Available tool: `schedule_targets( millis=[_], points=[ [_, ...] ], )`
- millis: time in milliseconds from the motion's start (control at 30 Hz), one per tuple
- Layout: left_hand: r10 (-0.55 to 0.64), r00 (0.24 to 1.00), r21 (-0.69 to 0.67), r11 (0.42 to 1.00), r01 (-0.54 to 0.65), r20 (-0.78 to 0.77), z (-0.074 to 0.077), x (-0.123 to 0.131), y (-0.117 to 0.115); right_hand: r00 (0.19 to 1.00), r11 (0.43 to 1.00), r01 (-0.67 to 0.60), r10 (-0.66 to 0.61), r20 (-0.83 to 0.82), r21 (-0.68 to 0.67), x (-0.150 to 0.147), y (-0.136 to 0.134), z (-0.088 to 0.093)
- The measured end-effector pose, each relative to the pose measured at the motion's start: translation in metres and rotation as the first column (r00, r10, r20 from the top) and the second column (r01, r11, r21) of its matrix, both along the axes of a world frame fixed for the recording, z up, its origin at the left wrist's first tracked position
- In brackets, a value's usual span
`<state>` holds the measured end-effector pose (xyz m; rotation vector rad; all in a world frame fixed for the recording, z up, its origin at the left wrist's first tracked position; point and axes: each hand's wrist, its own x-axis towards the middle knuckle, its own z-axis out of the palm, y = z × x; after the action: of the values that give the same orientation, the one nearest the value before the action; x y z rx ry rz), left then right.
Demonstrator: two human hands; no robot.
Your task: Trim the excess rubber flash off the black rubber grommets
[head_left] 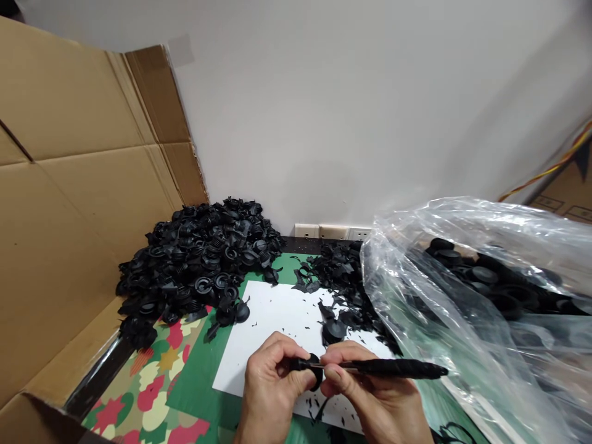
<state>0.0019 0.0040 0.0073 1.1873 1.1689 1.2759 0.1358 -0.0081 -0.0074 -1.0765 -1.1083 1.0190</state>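
My left hand (271, 385) is closed around a small round black rubber part (315, 374), pinched between thumb and fingers above a white sheet (272, 314). A slim tool with a black-wrapped handle (402, 368) and a thin metal shaft is gripped in my right hand (377, 394). Its metal end points left and meets the rubber part; the exact tip shape cannot be made out. Just beyond my right hand, another black rubber part (333, 331) lies on the sheet. Small black scraps are scattered around both hands.
A large heap of black rubber parts (198, 259) rises at the left beside a cardboard box (83, 203). Black trimmings (346, 277) are piled behind the sheet. A clear plastic bag (462, 246) holding black parts spreads at the right. Wall sockets (333, 232) sit behind.
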Motion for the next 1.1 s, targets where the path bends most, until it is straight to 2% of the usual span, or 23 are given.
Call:
schedule_targets(
  millis=[133,200,267,367,433,500,600,767,1100],
  points=[
    [-0.021,1.0,-0.014,1.0,0.021,0.013,-0.001,-0.001,0.0,0.984,0.961,0.036,-0.083,0.16,0.276,0.004,0.002,-0.003],
    [-0.009,1.0,0.0,1.0,0.009,-0.002,-0.001,-0.002,0.0,0.97,0.938,0.096,-0.164,0.181,0.334,0.009,0.003,0.0],
    [0.014,1.0,0.015,1.0,-0.014,-0.014,-0.002,-0.002,0.001,0.962,0.945,0.182,-0.228,0.148,0.27,0.015,0.004,0.005],
    [0.019,1.0,0.017,1.0,-0.019,-0.012,-0.003,-0.002,0.002,0.969,0.972,0.233,-0.235,0.079,0.028,0.019,0.003,0.011],
    [0.012,1.0,0.017,1.0,-0.011,-0.018,-0.003,-0.002,0.002,0.985,0.977,0.172,-0.174,-0.003,-0.127,0.017,0.001,0.012],
    [0.002,1.0,0.017,1.0,-0.001,-0.025,-0.004,-0.003,0.002,0.991,0.98,0.069,-0.089,-0.1,-0.185,0.013,-0.001,0.012],
    [-0.017,1.0,0.013,1.0,0.017,-0.015,-0.004,-0.003,0.002,0.989,0.989,-0.008,-0.014,-0.145,-0.15,0.007,-0.003,0.01],
    [-0.026,0.999,0.004,1.0,0.026,-0.021,-0.003,-0.002,0.001,0.994,0.999,-0.008,0.003,-0.106,-0.046,0.004,-0.003,0.008],
    [-0.008,0.998,0.043,0.999,0.011,-0.06,-0.003,-0.001,0.003,0.996,0.999,0.013,-0.017,-0.088,-0.045,0.004,-0.004,0.005]
  ],
)
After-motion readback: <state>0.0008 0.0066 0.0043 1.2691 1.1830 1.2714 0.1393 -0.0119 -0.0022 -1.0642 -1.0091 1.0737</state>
